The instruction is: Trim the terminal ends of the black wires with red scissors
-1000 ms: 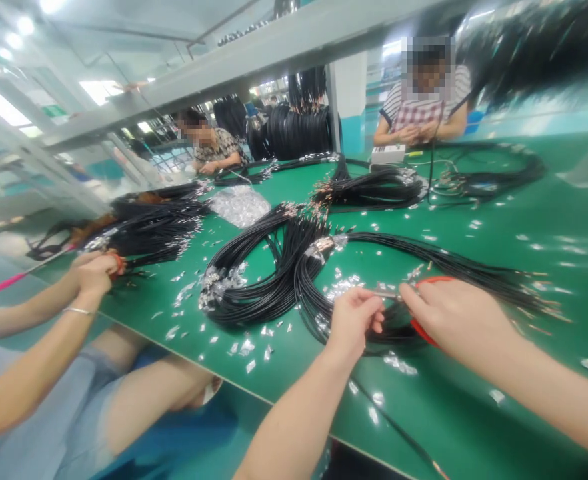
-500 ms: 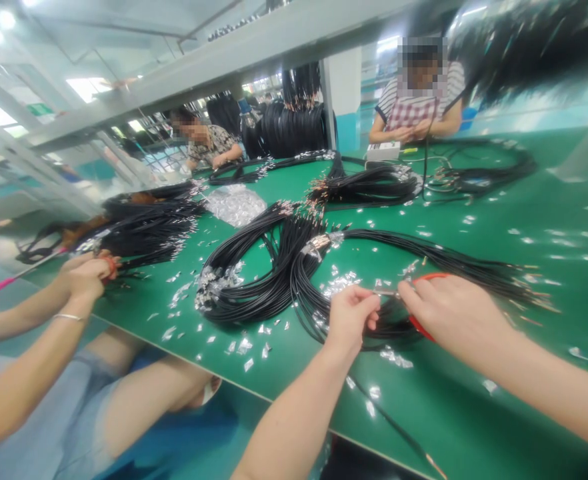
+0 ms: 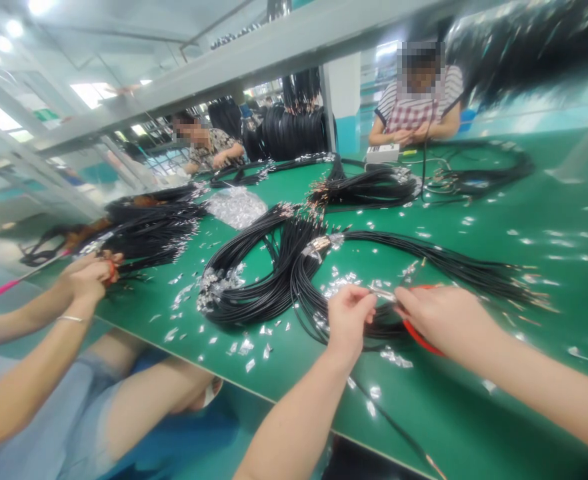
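My left hand is closed in a pinch at the middle of the table. It seems to grip the end of a black cable, mostly hidden by the fingers. In my right hand is a pair of scissors with red handles. Their metal blades point left and meet the fingertips of my left hand. Beneath both hands lies a coiled bundle of black cables. One loose cable runs from behind my left wrist toward the table's front edge, its end stripped to copper.
Silvery foil scraps are scattered over the green table. More cable bundles and a clear plastic bag lie farther back. At left, a co-worker's hands hold a red-handled tool. Two other people sit across the table, below a metal shelf beam.
My right hand and the scissors have tilted and shifted slightly, with the blades still at my left fingertips. My left hand has moved very little.
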A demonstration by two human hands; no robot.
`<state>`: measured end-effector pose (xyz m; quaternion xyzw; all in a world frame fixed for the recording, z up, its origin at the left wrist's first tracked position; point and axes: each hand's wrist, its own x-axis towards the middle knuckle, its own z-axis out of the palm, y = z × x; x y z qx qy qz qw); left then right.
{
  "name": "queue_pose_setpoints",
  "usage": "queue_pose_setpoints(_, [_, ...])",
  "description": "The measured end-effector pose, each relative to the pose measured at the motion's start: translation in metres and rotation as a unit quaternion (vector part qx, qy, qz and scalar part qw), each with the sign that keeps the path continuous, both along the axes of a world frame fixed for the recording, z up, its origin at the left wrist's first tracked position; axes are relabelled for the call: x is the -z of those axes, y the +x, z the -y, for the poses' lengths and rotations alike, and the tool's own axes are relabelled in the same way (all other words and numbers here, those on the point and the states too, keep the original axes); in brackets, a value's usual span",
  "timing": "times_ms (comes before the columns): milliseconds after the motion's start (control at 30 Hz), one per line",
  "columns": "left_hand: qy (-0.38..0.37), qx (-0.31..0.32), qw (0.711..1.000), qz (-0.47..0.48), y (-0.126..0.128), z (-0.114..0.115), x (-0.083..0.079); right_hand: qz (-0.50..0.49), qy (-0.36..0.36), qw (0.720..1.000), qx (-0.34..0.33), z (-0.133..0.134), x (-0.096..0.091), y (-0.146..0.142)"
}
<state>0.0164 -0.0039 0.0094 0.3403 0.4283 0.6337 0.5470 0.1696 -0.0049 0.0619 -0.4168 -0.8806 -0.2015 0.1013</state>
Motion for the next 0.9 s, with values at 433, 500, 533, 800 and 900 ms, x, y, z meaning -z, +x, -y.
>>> queue_pose_setpoints(433, [0.039,-0.027,0.998,-0.052,0.0003,0.0057,-0.0003,0.000,0.032,0.999,0.017,0.0084,-0.0024,-0.0035])
queue_pose_setpoints(500, [0.039,-0.029,0.997,-0.060,0.0002,0.0060,-0.0004,0.000,0.038,0.999,0.012,0.0086,-0.0030,-0.0032])
queue_pose_setpoints(533, [0.040,-0.030,0.997,-0.063,0.0001,0.0060,-0.0003,0.001,0.043,0.999,0.011,0.0087,-0.0033,-0.0033])
queue_pose_setpoints(800, [0.058,-0.038,0.994,-0.086,-0.0016,0.0044,0.0028,0.029,0.044,0.999,0.010,0.0088,-0.0068,-0.0056])
queue_pose_setpoints(900, [0.064,-0.037,0.992,-0.100,-0.0015,0.0042,0.0031,0.029,0.027,0.999,0.009,0.0068,-0.0079,-0.0038])
